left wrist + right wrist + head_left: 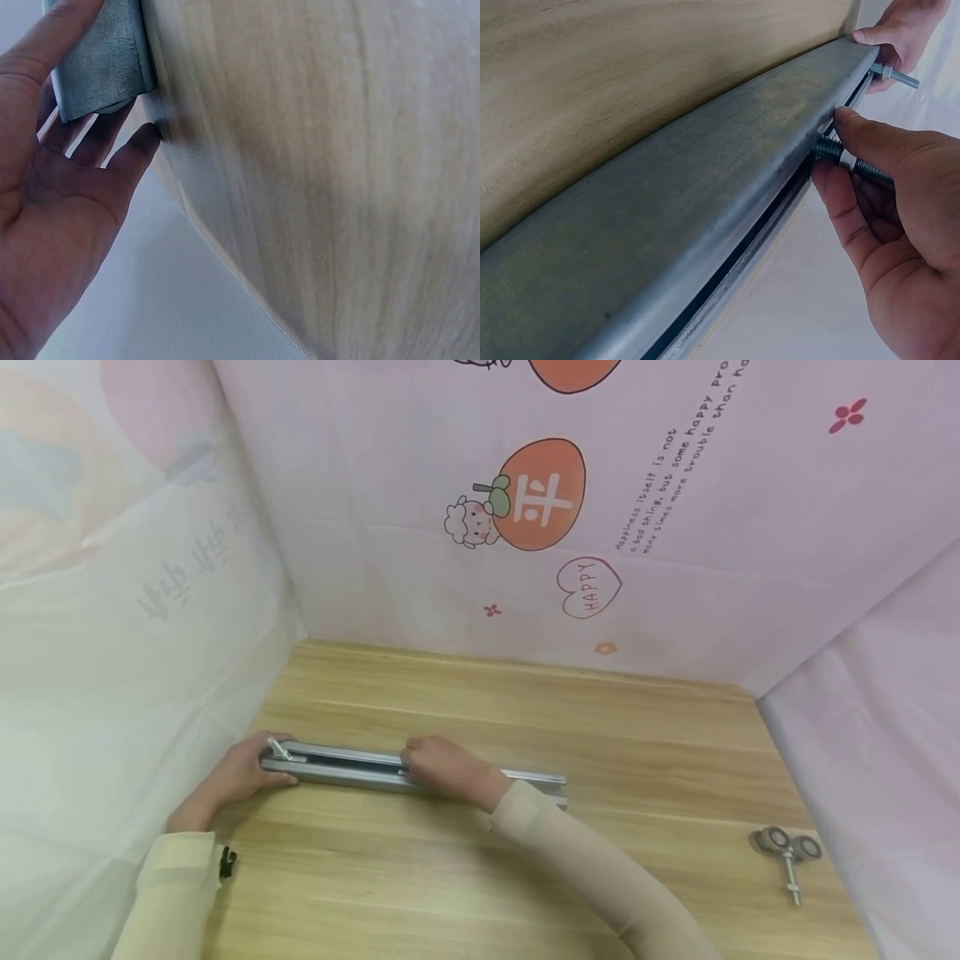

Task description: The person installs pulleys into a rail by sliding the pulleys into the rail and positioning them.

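A grey metal channel rail [360, 780] with a long slot lies across the wooden table. My left hand [238, 770] holds its left end, thumb on one side and fingers on the other. In the left wrist view the rail end [105, 67] sits between that thumb and fingers. A threaded bolt with a nut [279, 748] sticks out of the slot beside my left hand. Farther right, my right hand [450, 768] pinches a second threaded bolt [871, 172] that comes out of the slot, thumb and fingers near its base. Whatever the bolts join inside the rail is hidden.
A roller trolley [778, 839] with wheels and a threaded bolt lies at the table's right side. Printed cloth walls [420, 585] enclose the wooden table [375, 877] at the back, left and right.
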`<state>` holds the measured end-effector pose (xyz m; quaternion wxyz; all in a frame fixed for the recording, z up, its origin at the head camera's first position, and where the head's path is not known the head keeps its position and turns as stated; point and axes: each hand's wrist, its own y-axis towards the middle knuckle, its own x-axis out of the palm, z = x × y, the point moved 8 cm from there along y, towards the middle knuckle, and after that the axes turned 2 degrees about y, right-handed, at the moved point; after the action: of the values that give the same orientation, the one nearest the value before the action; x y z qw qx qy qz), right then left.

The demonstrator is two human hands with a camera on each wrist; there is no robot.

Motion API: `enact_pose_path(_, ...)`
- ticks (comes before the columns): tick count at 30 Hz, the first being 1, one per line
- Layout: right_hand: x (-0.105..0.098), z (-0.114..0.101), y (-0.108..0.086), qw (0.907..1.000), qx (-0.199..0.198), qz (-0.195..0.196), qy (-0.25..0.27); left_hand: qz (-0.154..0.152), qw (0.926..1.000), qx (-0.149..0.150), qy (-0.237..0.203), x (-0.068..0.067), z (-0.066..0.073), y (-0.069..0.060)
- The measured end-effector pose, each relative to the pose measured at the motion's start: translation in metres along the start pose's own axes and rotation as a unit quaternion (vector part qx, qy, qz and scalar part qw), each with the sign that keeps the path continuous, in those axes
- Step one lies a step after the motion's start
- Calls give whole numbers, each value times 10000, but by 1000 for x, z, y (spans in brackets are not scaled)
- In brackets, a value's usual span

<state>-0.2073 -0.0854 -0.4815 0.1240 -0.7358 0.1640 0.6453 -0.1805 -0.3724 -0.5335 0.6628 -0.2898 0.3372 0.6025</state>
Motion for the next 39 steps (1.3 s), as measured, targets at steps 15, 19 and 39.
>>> enact_pose_path(15,1,10,-9,9991,306,102,260,-57,10000,-52,-29,1,-1,0)
enact_pose_path(19,-3,17,-18,9980,544,43,320,-33,10000,-29,-16,1,-1,0)
enact_pose_path(39,-26,59,-98,9900,1343,240,361,-4,10000,-9,-76,0,-2,0)
